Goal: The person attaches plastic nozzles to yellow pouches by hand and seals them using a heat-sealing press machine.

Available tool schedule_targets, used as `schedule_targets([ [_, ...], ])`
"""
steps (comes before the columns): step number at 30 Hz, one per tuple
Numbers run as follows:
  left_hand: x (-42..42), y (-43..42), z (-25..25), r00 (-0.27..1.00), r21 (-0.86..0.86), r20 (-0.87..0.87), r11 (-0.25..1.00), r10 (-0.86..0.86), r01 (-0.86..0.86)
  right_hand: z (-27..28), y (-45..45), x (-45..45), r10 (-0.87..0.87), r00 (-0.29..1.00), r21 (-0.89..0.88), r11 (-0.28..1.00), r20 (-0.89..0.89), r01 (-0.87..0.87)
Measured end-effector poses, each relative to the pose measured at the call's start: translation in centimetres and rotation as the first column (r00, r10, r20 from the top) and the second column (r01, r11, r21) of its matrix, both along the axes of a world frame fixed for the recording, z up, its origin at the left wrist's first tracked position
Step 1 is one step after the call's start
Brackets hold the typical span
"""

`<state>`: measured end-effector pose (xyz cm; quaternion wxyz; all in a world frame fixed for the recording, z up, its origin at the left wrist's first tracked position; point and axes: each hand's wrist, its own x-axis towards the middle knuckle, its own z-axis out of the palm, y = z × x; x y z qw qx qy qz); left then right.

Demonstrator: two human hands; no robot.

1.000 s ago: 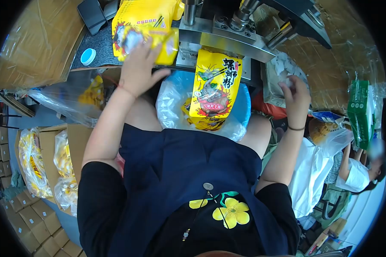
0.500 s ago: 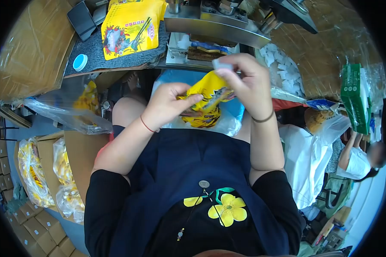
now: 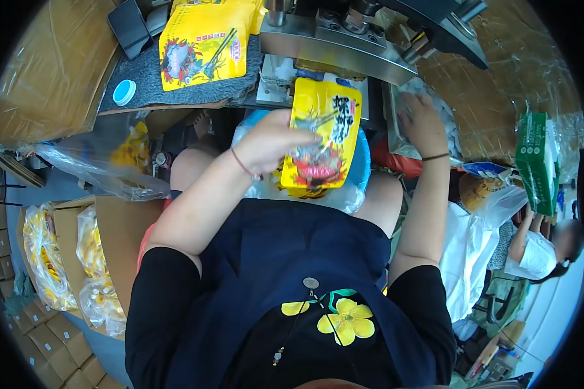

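Note:
My left hand (image 3: 270, 144) grips the left side of a yellow printed pouch (image 3: 326, 136), thumb across its front. The pouch's top edge lies at the metal press (image 3: 337, 48). Below the pouch is a blue basin (image 3: 364, 170) lined with clear plastic, with more yellow pouches inside. My right hand (image 3: 423, 126) is over a container of small white pieces (image 3: 449, 123) at the right; its fingers are bent downward, and what they hold, if anything, is too small to tell. A stack of yellow pouches (image 3: 204, 52) lies on the grey mat at the upper left.
A blue round lid (image 3: 124, 93) and a dark phone (image 3: 130, 29) lie on the grey mat (image 3: 150, 83). Open cartons with bagged pouches (image 3: 48, 259) stand at the lower left. A green box (image 3: 535, 162) is at the right, near another person (image 3: 532, 256).
The pouch that was bunched between both hands now hangs flat at the press, held by my left hand. My right hand has moved right to the white pieces.

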<state>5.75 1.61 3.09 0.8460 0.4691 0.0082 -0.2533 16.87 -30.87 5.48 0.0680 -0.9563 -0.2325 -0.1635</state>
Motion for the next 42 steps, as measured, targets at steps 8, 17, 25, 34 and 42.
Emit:
schedule_targets([
  [8, 3.1, 3.9, -1.7, 0.691, 0.359, 0.569, 0.621, 0.446, -0.697, -2.0, -0.8, 0.5, -0.006, 0.999, 0.191, 0.981, -0.049, 0.015],
  [17, -2.2, 12.7, -1.6, 0.556, 0.599, 0.665, -0.088, -0.498, -0.796, 1.9, 0.6, -4.4, -0.017, 1.000, 0.444, 0.896, 0.004, 0.014],
  [25, -4.4, 5.9, 0.9, 0.918, 0.597, 0.385, 0.733, 0.095, -0.326, 3.5, 9.9, -8.8, 0.465, 0.865, 0.715, 0.669, -0.190, -0.203],
  [34, -5.1, -1.0, 0.8, 0.977, 0.214, 0.155, 0.970, -0.147, 0.112, 5.5, 9.1, -6.9, 0.542, 0.825, 0.592, 0.722, -0.162, -0.358],
  [42, -2.7, -1.3, -0.6, 0.996, 0.003, 0.032, 0.996, -0.085, 0.085, 3.9, 2.0, -3.3, -0.005, 0.993, 0.058, 0.998, -0.121, 0.012],
])
